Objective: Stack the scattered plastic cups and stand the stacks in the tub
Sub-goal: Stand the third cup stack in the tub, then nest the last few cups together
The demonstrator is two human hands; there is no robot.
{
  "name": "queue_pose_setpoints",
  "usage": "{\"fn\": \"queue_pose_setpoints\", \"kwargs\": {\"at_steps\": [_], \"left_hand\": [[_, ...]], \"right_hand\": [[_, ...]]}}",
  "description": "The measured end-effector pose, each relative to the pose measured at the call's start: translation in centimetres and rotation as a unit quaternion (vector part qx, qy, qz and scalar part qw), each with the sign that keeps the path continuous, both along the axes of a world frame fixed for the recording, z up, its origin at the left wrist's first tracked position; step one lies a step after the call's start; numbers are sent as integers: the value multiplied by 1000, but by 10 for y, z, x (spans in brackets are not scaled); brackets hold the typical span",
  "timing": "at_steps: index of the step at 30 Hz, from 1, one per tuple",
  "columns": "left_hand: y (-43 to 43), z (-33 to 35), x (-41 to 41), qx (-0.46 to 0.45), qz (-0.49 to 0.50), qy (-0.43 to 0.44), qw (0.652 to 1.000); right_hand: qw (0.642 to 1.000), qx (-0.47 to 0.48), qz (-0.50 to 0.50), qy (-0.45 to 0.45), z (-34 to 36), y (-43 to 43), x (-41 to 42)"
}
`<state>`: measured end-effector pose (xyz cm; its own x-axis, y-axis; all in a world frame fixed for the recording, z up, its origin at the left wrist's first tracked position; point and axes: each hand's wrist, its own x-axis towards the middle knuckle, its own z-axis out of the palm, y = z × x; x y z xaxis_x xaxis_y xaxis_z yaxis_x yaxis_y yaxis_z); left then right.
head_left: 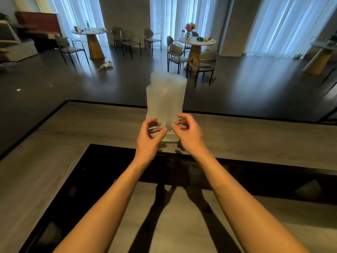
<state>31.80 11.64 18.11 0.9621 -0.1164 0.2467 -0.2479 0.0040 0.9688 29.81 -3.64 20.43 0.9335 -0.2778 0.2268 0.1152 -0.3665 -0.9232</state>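
Observation:
Several tall stacks of translucent plastic cups (pixel 166 95) stand upright and close together in a small whitish tub (pixel 171 137) on the far middle of the wooden table. My left hand (pixel 150 133) hovers at the tub's front left with loosely curled fingers and its thumb pointing at the tub wall. At the front right is my right hand (pixel 188 132), its fingers curled the same loose way. Neither hand plainly grips anything. The hands hide the tub's lower front corners.
A black rectangular band (pixel 102 161) runs through the wooden table top (pixel 73 128) near me. The table's far edge (pixel 109 103) lies just behind the tub. Beyond it are dark floor, chairs (pixel 202 64) and round tables (pixel 196 42).

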Motion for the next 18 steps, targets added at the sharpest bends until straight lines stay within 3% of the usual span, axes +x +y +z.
{"fn": "queue_pose_setpoints", "kwargs": {"at_steps": [18], "left_hand": [[-141,-96,-138,17,-11,116,993]], "right_hand": [[1000,7,-24,3,-96,-125,-145]]}}
